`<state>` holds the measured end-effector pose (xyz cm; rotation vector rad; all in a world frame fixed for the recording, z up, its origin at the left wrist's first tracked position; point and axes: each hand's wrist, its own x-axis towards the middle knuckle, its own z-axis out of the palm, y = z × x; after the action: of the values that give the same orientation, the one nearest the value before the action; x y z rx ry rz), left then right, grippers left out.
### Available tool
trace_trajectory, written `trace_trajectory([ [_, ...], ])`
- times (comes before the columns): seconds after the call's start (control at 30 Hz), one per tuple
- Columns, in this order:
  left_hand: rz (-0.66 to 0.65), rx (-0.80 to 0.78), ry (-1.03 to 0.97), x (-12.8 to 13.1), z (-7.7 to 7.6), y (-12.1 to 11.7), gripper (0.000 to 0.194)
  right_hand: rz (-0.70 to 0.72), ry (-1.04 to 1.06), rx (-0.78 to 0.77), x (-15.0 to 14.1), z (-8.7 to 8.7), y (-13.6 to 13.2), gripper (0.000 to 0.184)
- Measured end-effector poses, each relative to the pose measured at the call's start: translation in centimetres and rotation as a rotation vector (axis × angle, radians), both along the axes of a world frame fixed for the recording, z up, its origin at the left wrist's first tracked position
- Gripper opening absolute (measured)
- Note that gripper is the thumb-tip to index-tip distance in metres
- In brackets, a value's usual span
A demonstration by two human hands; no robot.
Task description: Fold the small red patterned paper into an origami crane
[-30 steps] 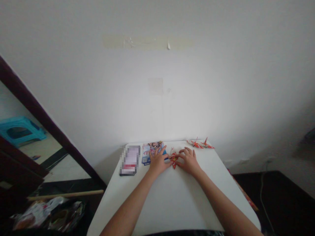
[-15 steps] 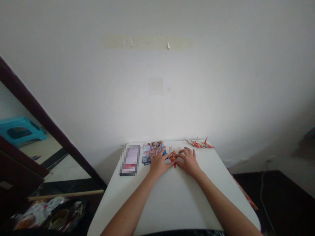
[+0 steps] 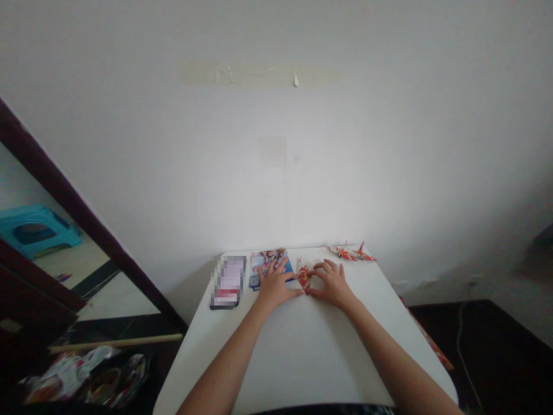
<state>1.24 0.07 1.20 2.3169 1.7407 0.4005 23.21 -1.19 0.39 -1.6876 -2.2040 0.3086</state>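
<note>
A small piece of red and white patterned folded paper [image 3: 303,276] lies on the white table [image 3: 315,351] between my two hands. My left hand [image 3: 276,285] holds its left side with thumb and index fingertips, the other fingers spread over a blue printed flyer [image 3: 257,264]. From the right, my right hand [image 3: 332,283] grips the paper at its edge and near corner, thumb and index finger on it, other fingers bent above the table. The fingertips partly cover the paper's edges. Two folded paper cranes [image 3: 352,252] in similar paper sit at the table's far right corner.
A phone [image 3: 228,282] with a blurred screen lies at the left of the table. The wall [image 3: 276,190] stands right behind the table. A mirror at left reflects a blue stool [image 3: 41,230]. Bags [image 3: 82,372] are on the floor at lower left.
My left hand has shifted slightly toward me and left, its thumb still by the paper. More of the folded paper shows between the hands. My right hand has hardly moved.
</note>
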Motion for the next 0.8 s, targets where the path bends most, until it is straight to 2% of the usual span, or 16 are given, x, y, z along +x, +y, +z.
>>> trace_trajectory([
  [0.23, 0.024, -0.012, -0.018, -0.1, -0.1, 0.3, 0.039, 0.020, -0.002, -0.037, 0.1, 0.5, -0.4, 0.063],
  [0.43, 0.035, 0.004, -0.072, 0.1, -0.3, 0.4, 0.032, 0.035, 0.011, -0.058, 0.4, 0.1, -0.1, 0.068],
  [0.5, 0.029, 0.018, -0.084, 0.1, -0.2, 0.4, 0.033, 0.049, 0.025, -0.065, 0.6, -0.1, 0.2, 0.063],
  [0.67, 0.013, 0.044, -0.096, -0.1, -0.2, 0.5, 0.028, 0.046, 0.081, -0.035, 1.1, -1.0, 1.0, 0.036],
  [0.8, 0.003, 0.037, -0.106, -0.1, -0.3, 0.6, 0.025, 0.015, 0.110, 0.023, 1.0, -1.8, 1.4, 0.035],
])
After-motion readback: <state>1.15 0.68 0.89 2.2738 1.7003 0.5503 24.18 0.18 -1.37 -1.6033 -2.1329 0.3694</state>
